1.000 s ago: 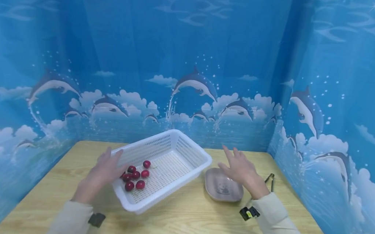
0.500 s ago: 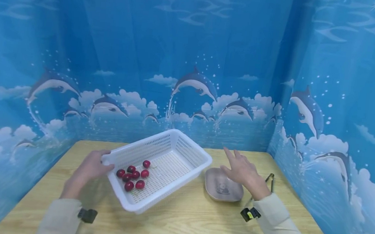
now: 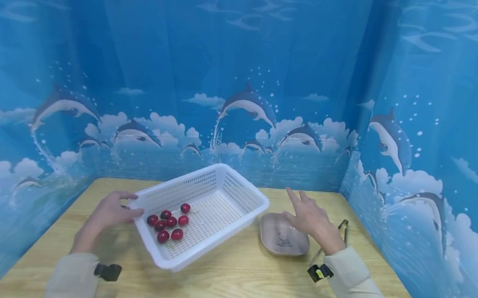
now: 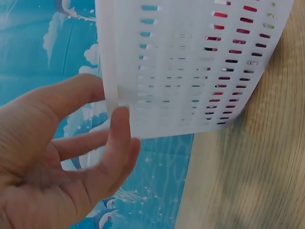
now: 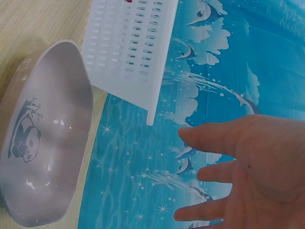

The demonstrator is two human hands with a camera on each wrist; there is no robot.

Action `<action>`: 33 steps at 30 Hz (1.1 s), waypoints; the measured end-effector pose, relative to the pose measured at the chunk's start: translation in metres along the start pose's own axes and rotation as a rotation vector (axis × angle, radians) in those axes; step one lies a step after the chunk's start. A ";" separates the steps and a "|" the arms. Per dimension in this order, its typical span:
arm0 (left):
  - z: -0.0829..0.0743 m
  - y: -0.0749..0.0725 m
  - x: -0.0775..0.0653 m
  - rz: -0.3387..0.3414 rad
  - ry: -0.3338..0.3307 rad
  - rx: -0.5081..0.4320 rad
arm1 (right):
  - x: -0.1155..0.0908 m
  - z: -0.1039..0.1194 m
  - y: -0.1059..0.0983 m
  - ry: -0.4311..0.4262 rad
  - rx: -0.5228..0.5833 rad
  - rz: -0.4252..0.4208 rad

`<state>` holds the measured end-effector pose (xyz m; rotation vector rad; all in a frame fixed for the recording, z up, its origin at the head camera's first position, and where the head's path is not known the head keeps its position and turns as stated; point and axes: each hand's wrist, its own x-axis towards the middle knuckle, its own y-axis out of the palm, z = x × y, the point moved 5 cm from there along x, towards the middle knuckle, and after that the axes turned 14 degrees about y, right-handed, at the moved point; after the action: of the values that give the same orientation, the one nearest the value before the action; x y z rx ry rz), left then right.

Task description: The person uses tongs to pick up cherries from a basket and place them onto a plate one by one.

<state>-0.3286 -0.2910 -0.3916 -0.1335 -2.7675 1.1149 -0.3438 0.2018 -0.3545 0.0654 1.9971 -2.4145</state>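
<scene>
A white perforated plastic basket (image 3: 233, 223) stands turned at an angle on the table, with several dark red cherries (image 3: 170, 221) gathered in its left part. My left hand (image 3: 109, 211) pinches the basket's left rim; in the left wrist view the thumb reaches over the rim and the fingers (image 4: 119, 138) curl against the outer wall. My right hand (image 3: 311, 220) hovers with spread fingers over the right edge of a greyish-pink square dish (image 3: 277, 245), holding nothing. A panda print (image 5: 26, 140) marks the dish's inside in the right wrist view.
Metal tongs (image 3: 345, 227) lie right of the dish, partly hidden under my right wrist. The wood-grain table (image 3: 215, 287) is enclosed at the back and sides by a blue dolphin-print curtain (image 3: 194, 70).
My left hand has drawn back leftward from over the cherries to the basket's left rim and taken hold of it. The right hand has barely moved.
</scene>
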 end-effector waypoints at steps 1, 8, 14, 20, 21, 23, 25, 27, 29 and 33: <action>0.000 0.000 0.000 -0.002 -0.001 -0.012 | 0.000 0.000 0.000 0.001 0.001 0.000; 0.008 0.002 -0.001 -0.036 -0.002 -0.089 | 0.001 -0.003 0.001 0.009 -0.006 0.009; 0.011 0.001 0.000 -0.038 -0.022 -0.100 | 0.003 -0.007 -0.001 0.016 -0.010 0.016; 0.013 -0.001 0.001 -0.024 -0.006 -0.118 | 0.005 -0.019 -0.006 0.020 -0.008 0.045; 0.014 -0.001 0.001 -0.021 0.001 -0.120 | 0.005 -0.021 -0.007 0.020 -0.006 0.052; 0.016 -0.002 0.001 -0.016 0.014 -0.127 | 0.006 -0.026 -0.008 0.021 -0.003 0.065; 0.018 -0.002 0.001 -0.015 0.022 -0.122 | 0.007 -0.031 -0.009 0.018 -0.004 0.065; 0.020 -0.002 0.002 -0.012 0.024 -0.113 | 0.007 -0.037 -0.009 0.015 -0.005 0.058; 0.021 -0.002 0.002 -0.011 0.022 -0.103 | 0.008 -0.042 -0.010 0.010 -0.001 0.051; 0.022 -0.002 0.003 -0.009 0.022 -0.105 | 0.010 -0.054 -0.009 -0.001 -0.014 0.042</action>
<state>-0.3356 -0.3068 -0.4058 -0.1442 -2.8049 0.9600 -0.3522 0.2569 -0.3561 0.1049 1.9907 -2.3750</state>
